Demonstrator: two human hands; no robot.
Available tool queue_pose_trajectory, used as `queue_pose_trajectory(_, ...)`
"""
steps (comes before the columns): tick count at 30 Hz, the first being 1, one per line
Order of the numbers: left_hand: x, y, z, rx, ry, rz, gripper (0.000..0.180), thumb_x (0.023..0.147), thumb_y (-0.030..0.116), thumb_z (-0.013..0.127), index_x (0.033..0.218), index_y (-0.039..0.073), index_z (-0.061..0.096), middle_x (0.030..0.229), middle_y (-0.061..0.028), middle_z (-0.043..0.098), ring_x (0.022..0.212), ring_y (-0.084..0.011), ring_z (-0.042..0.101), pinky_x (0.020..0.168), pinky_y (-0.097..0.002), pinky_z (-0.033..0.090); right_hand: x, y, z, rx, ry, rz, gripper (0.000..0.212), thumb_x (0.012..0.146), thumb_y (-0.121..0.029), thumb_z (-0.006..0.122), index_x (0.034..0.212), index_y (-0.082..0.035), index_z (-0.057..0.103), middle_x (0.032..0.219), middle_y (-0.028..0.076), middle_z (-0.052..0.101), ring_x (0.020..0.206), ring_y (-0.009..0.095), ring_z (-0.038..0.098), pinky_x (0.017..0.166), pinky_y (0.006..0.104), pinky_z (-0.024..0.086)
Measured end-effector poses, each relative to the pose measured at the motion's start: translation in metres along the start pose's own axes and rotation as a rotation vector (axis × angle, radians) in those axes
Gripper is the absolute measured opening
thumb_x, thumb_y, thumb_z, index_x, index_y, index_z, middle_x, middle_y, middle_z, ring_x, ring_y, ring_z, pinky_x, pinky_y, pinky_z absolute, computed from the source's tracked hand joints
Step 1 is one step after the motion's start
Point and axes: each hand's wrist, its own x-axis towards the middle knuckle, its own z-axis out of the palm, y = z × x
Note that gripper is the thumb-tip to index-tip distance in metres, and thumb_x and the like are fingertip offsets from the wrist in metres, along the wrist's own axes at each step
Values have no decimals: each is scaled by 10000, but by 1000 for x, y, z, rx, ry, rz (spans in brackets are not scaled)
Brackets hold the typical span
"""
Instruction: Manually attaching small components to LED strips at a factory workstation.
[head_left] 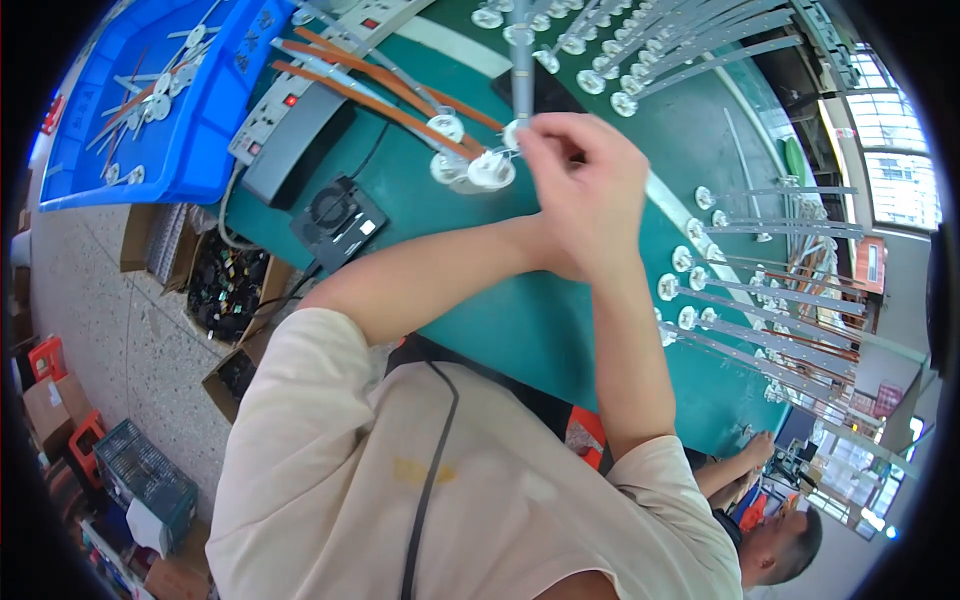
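Observation:
My right hand (595,185) is closed in a pinch over the far part of the green table. Its fingertips are at a white round end piece on an upright grey strip (522,70); what they grip is too small to make out. Across it, my left forearm (430,275) reaches to the right, and the left hand's fingers are hidden behind the right hand and wrist. Just left of the fingertips lie white round end pieces (490,172) with thin wires. Orange strips (380,105) and grey strips run from them toward the upper left.
A blue bin (190,180) with loose strips stands at the left, beside power sockets (255,125) and a black device with a fan (340,215). Rows of strips with white discs (625,103) cover the table's far and right parts. Another person (785,545) sits at lower right.

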Motion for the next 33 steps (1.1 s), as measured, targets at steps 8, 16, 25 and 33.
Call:
queue_pose_trajectory(8, 7, 7, -2, 387, -191, 265, 246, 654, 244, 743, 611, 105, 544, 575, -21, 510, 561, -227, 547, 457, -378, 424, -42, 84, -64, 170, 350, 34, 66, 910, -5, 664, 961, 37, 666, 910, 74, 698, 750, 80, 610, 535, 201, 462)
queue_pose_trajectory(16, 21, 0, 0, 307, 104, 103, 443, 568, 244, 863, 863, 67, 583, 838, -76, 542, 705, -240, 544, 547, -347, 454, -83, 109, -61, 253, 416, 257, 112, 930, 17, 628, 1040, 39, 637, 852, 80, 697, 636, 78, 611, 531, 197, 481)
queue_pose_trajectory(25, 15, -21, -2, 325, -107, -140, 444, 660, 154, 833, 1050, 62, 643, 935, -76, 656, 916, -276, 616, 778, -377, 528, -103, 128, -56, 217, 361, 138, 124, 892, 62, 652, 1015, 72, 659, 986, 141, 712, 822, 151, 687, 661, 241, 563)
queue_pose_trajectory(33, 11, -21, -2, 351, -190, -178, 333, 693, 133, 797, 988, 51, 665, 925, -57, 656, 878, -267, 615, 759, -367, 529, -111, 130, -57, 346, 391, 198, 116, 903, 43, 649, 1015, 66, 632, 971, 165, 708, 785, 179, 690, 617, 257, 564)
